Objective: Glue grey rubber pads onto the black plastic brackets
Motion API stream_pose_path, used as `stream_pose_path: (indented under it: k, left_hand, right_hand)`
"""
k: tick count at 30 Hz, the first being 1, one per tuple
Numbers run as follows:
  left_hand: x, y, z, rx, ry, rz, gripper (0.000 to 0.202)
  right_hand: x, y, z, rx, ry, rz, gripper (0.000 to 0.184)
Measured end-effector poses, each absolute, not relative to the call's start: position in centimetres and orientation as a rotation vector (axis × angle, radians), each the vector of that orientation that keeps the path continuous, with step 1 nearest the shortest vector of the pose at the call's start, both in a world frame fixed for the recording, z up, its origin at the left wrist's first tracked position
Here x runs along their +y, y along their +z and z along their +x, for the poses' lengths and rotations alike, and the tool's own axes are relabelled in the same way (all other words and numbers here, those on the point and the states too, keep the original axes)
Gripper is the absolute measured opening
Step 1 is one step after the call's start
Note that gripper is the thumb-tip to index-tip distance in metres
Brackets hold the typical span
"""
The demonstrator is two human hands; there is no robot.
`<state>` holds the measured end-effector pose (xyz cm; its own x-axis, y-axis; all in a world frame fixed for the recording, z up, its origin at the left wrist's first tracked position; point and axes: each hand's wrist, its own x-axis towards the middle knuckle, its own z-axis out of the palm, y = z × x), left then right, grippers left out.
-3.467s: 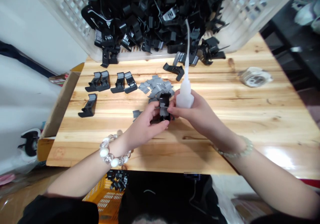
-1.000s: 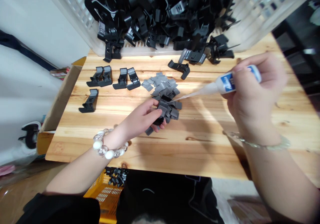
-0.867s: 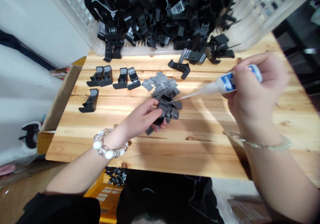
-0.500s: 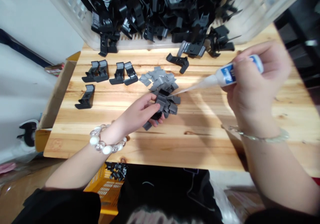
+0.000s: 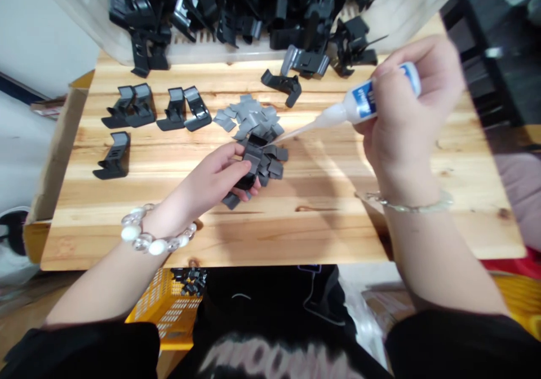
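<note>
Presently, my left grip (image 5: 220, 174) is clasped around a black clip (image 5: 253, 153), thumb (image 5: 236, 172) along its near side, and my right grip (image 5: 408, 100) is wrapped round a white bottle (image 5: 359, 101), tilted so that its thin nozzle (image 5: 313, 125) slopes down and leftward to the clip. Whether the tip touches the clip or hangs just above it, I cannot tell. Just beyond the left grip lies a heap (image 5: 250, 115) of grey tabs; more loose tabs (image 5: 274, 168) lie just to its right, beside the clip.

Main hazard: if the bottle holds glue, as its shape suggests, too hard a squeeze would probably flood the clip and run onto my thumb or the loose tabs, sticking them together. Second hazard: with so long and slender a nozzle, a small turn of the right grip would swing the tip well aside and put a drop off its mark. Third hazard: should the left grip slacken, the clip could roll and smear any wet face across the heap. Lesser hazard: a careless leftward sweep of the left grip might knock the four clips (image 5: 174, 108), which lie ahead and to its left on the table (image 5: 321, 238).
</note>
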<state>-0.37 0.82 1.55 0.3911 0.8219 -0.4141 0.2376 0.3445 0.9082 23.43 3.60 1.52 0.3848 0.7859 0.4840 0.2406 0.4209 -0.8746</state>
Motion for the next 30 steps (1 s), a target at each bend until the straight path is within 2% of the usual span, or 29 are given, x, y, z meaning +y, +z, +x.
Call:
stream_pose_path:
  k: [23, 30]
  left_hand:
    - [1.0, 1.1, -0.7, 1.077, 0.487, 1.165, 0.007]
    - [1.0, 1.2, -0.7, 1.089, 0.475, 1.163, 0.006]
  right_hand:
    - [3.8, 1.0, 23.8, -1.07, 0.54, -1.1, 0.014]
    - [4.2, 0.5, 24.2, -1.201, 0.432, -1.041, 0.021]
